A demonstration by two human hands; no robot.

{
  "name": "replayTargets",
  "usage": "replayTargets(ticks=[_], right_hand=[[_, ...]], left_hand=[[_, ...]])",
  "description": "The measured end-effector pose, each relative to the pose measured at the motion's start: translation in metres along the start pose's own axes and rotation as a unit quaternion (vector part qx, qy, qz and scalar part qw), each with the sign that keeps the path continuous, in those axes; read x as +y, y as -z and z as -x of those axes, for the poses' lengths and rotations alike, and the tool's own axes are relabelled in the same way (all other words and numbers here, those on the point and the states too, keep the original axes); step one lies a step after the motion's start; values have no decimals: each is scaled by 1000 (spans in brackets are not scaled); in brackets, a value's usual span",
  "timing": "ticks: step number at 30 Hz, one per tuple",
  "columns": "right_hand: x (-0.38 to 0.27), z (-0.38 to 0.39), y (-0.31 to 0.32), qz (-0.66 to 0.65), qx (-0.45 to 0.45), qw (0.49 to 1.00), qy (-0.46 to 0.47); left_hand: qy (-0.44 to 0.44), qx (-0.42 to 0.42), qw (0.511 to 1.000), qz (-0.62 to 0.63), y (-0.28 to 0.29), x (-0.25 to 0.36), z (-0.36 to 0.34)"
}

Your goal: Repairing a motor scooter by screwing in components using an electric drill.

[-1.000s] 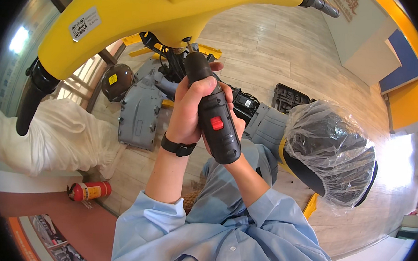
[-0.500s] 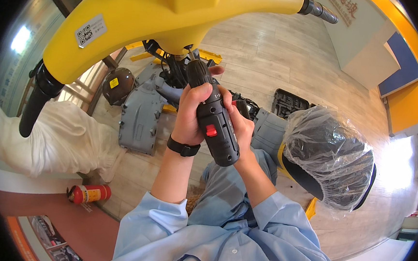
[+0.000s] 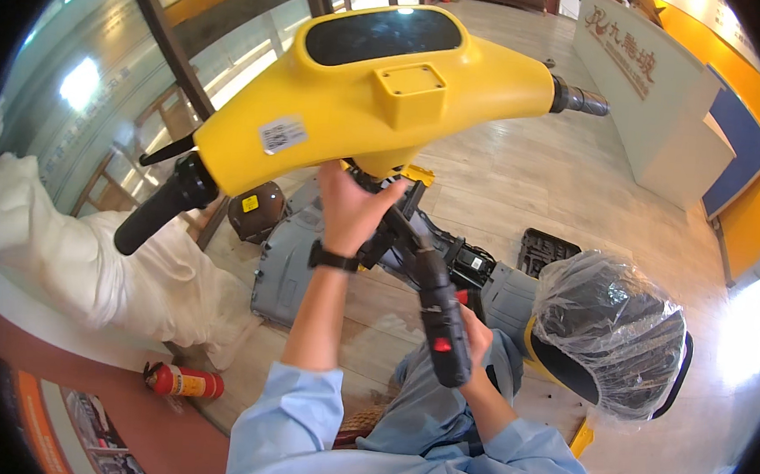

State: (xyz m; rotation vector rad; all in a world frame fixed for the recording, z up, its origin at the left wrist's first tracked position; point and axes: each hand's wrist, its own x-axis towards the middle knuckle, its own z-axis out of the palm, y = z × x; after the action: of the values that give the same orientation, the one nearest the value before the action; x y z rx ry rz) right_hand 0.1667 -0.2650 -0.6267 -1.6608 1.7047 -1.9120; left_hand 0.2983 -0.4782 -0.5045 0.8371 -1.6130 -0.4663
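My right hand [image 3: 476, 336] is closed round the grip of a black cordless drill [image 3: 442, 329] with a red switch. The drill's chuck end points up and away, toward the dark parts under a yellow scooter handlebar cover [image 3: 488, 77]. Beneath that cover, my left hand [image 3: 355, 218] reaches up with its thumb stretched out to the right, apart from the fingers. The fingertips are hidden behind the cover's lower edge, so what they touch cannot be seen. A dark screen [image 3: 383, 38] is set in the cover's top, with a black handgrip [image 3: 164, 204] at its left end.
A scooter seat [image 3: 607, 328] under clear plastic is on the right. Beyond it lies an open black tool case [image 3: 545, 248]. Grey body panels [image 3: 285, 274] and a brown helmet [image 3: 257, 211] rest on the floor at left. Nearer are white cloth [image 3: 130, 281] and a red fire extinguisher [image 3: 185, 382].
My left hand has left the drill and gone up under the yellow cover. The drill, now in my right hand alone, has come lower and nearer. The view has shifted, showing the cover's top.
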Motion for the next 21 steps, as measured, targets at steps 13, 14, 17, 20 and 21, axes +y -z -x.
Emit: replayTargets(ticks=[13,14,17,20,21], right_hand=[[-39,82,106,75,-57,985,-144],[-40,89,108,78,-46,984,-152],[-45,109,117,118,-26,975,-186],[-55,125,129,114,-74,970,-202],[-58,130,134,117,-55,969,-209]], left_hand=[[-59,-21,991,121,-17,-3,-24],[-65,6,993,95,-17,-2,-24],[-52,-30,985,163,-17,-1,-24],[-44,-58,982,176,-13,-1,-27],[-26,-78,980,182,-12,0,-28]])
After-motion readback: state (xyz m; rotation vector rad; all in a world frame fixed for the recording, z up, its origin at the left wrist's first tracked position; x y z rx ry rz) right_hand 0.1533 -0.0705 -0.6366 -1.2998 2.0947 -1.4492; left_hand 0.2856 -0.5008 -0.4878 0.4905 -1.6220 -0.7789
